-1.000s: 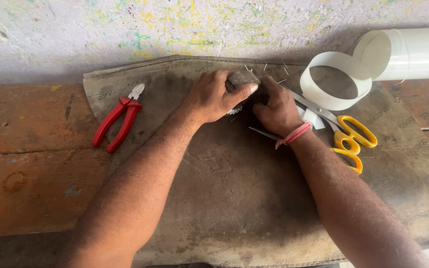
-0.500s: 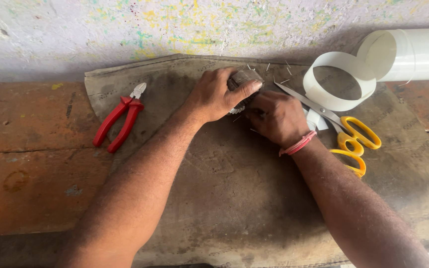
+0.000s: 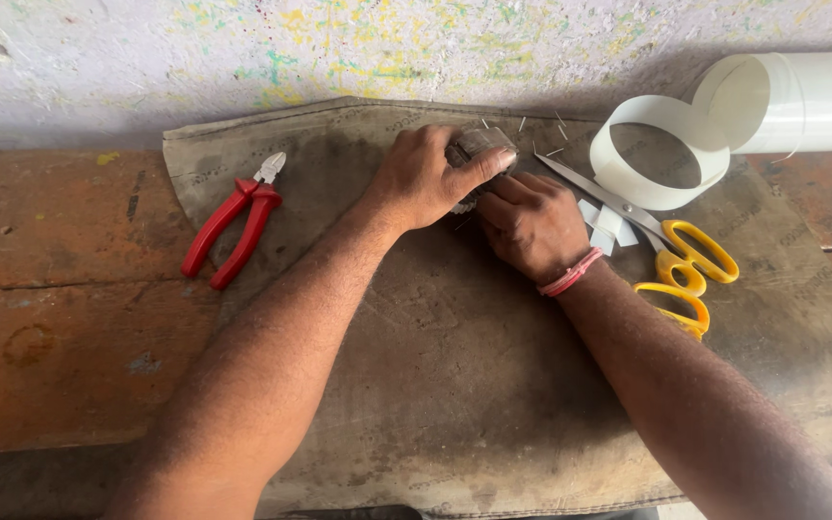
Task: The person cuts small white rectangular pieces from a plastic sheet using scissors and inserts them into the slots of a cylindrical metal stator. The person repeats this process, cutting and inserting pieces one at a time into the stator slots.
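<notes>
My left hand [image 3: 426, 178] lies over a small grey metal block [image 3: 481, 144] at the far middle of a worn grey mat [image 3: 455, 385], thumb and fingers wrapped around it. My right hand [image 3: 530, 223] is curled into a fist just below and right of the block, touching the left thumb; a thin pin-like piece seems pinched in its fingers, mostly hidden. A pink band circles the right wrist. Several thin metal pins [image 3: 539, 146] lie on the mat beyond the block.
Red-handled cutting pliers [image 3: 233, 221] lie at the mat's left edge. Yellow-handled scissors [image 3: 666, 252] and small white strips [image 3: 601, 223] lie to the right. A white plastic ring [image 3: 659, 193] and a white pipe [image 3: 801, 101] rest far right. A paint-flecked wall stands behind.
My right hand has slid down and toward me, off the block, closing into a fist beneath the left thumb. The left hand stays on the block.
</notes>
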